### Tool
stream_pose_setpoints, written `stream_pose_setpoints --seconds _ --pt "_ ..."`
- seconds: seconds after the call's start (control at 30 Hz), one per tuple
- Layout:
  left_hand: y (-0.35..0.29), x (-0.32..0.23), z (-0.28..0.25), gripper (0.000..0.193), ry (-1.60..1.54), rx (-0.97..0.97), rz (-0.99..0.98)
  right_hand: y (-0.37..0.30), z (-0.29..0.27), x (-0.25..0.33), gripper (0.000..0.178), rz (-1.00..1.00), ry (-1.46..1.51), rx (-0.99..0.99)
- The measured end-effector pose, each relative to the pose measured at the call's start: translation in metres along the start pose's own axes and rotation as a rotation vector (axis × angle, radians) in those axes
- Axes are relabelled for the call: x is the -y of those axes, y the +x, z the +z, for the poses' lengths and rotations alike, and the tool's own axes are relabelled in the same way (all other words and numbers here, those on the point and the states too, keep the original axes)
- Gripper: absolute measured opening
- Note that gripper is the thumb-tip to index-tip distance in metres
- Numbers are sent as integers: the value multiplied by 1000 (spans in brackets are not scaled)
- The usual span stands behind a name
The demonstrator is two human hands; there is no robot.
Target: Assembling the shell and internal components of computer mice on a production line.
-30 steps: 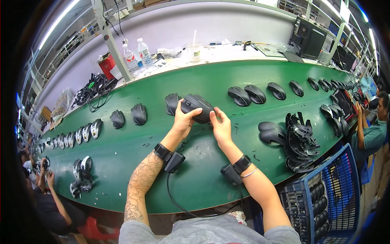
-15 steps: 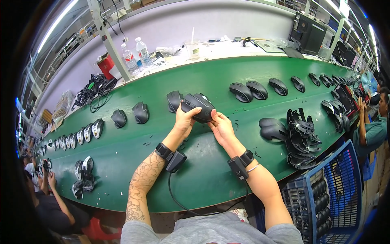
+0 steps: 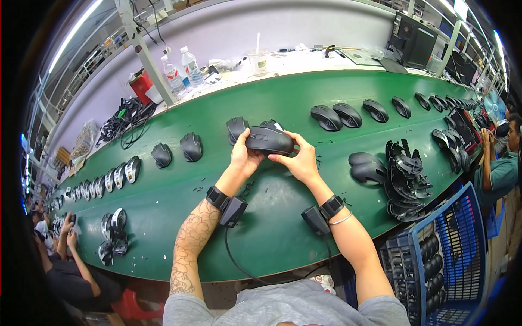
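Clock: centred on the mouse [image 3: 269, 142] I'm holding, up over the bench [image 3: 261, 228].
Left hand [image 3: 243, 158]: part-curled, gripping the mouse's left end.
Right hand [image 3: 302, 162]: thumb low, fingers above, gap only as wide as the mouse's right end.
Behind mouse: dark part with pale label; can't tell if attached.
Bench: green, glossy, black scraps [image 3: 247, 187] around 7.
Mice: one [image 3: 237, 129] just beside at 10, pair [image 3: 191, 147] at 9, row [image 3: 375, 110] from 2 to 3.
Shells: black stack [image 3: 405, 179] between 3 and 4, white-trimmed heap [image 3: 113, 233] at 8.
Crate: blue [image 3: 465, 252], 4, black shells inside.
Shelf: white [image 3: 299, 61], bottles [image 3: 190, 66] at 10, cup [image 3: 259, 64] at 12, PC tower [image 3: 412, 44] at 2.
Cables: black tangle [image 3: 128, 115], just past 9.
Room: pale wall [image 3: 304, 30] at 12, co-workers at 8 [image 3: 81, 277] and 3 [image 3: 497, 174], red stool [image 3: 130, 305] between 7 and 8.
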State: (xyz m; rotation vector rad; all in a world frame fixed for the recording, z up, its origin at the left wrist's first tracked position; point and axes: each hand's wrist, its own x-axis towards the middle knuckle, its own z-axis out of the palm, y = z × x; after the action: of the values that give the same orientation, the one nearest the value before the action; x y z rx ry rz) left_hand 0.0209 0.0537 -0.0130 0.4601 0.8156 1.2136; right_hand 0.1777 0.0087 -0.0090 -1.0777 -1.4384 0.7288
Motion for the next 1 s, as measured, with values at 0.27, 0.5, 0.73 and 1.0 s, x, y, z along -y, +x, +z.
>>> stream_pose_setpoints --seconds 0.27,0.5,0.73,1.0 --pt "-22 -20 14 82 441 142 -136 3 -3 -12 36 228 75 -45" --pt "-18 -18 10 80 684 153 -108 5 0 -18 41 316 167 -100" --pt "-31 -9 29 60 743 204 67 16 -30 -19 56 1 -467 -571" --pt "-25 50 131 29 1201 867 835 13 -69 -114 50 -214 -894 -527"
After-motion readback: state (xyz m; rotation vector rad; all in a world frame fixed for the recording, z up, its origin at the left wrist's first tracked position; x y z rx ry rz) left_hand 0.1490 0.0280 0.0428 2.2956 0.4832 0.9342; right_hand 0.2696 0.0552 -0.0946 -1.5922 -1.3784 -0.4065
